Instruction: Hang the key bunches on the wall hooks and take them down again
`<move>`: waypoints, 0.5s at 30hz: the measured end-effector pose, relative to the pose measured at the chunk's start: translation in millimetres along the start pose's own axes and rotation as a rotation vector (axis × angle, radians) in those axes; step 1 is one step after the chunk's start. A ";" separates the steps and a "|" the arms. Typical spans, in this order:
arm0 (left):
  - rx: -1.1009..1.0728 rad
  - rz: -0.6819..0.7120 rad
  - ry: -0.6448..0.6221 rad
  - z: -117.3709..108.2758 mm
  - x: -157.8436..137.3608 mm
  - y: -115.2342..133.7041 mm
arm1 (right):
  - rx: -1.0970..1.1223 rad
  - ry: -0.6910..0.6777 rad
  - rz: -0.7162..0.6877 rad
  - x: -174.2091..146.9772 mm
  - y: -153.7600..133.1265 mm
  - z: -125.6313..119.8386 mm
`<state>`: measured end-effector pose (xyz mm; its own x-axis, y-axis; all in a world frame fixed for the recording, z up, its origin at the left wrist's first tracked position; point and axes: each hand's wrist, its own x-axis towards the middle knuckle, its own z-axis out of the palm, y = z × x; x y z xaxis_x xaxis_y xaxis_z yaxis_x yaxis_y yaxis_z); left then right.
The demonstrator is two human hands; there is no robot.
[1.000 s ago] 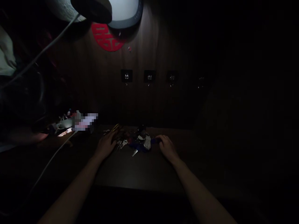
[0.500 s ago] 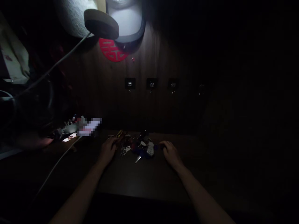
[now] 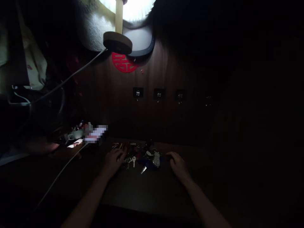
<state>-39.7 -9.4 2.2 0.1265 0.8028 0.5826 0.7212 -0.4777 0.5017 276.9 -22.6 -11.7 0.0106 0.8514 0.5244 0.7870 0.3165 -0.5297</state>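
In the dim head view, a pile of keys and key fobs lies on a dark wooden tabletop (image 3: 147, 191). Within it are a silver key (image 3: 134, 161), a grey key fob (image 3: 156, 159) and a blue-headed key (image 3: 143, 170) with its blade pointing toward me. My left hand (image 3: 114, 161) lies at the pile's left side, its stretched fingers touching or just over the keys there. At the right, my right hand (image 3: 178, 164) rests on the table with loosely bent fingers apart, close to the pile and holding nothing visible. Shadow hides the fingertips' exact contact.
A lamp with a round base (image 3: 117, 42) glows above, its white cord (image 3: 71, 74) running left. Behind stands a wooden panel with a red paper cutout (image 3: 124, 64) and several small dark hook plates (image 3: 159, 93). A lit phone-like screen (image 3: 96, 134) and clutter sit at left.
The view has tilted up and left, so the scene sits lower and further right. My left hand has shifted slightly onto the keys, and a silver key there has turned. My right hand stays put.
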 end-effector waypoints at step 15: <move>-0.206 -0.192 -0.042 1.7 -8.4 12.2 | 0.039 -0.135 0.083 -6.7 -20.0 -12.0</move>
<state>-30.8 -21.3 2.3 0.0323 0.8977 0.4395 0.5816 -0.3745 0.7222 268.5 -39.6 3.3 -0.0105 0.9230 0.3847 0.7625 0.2562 -0.5941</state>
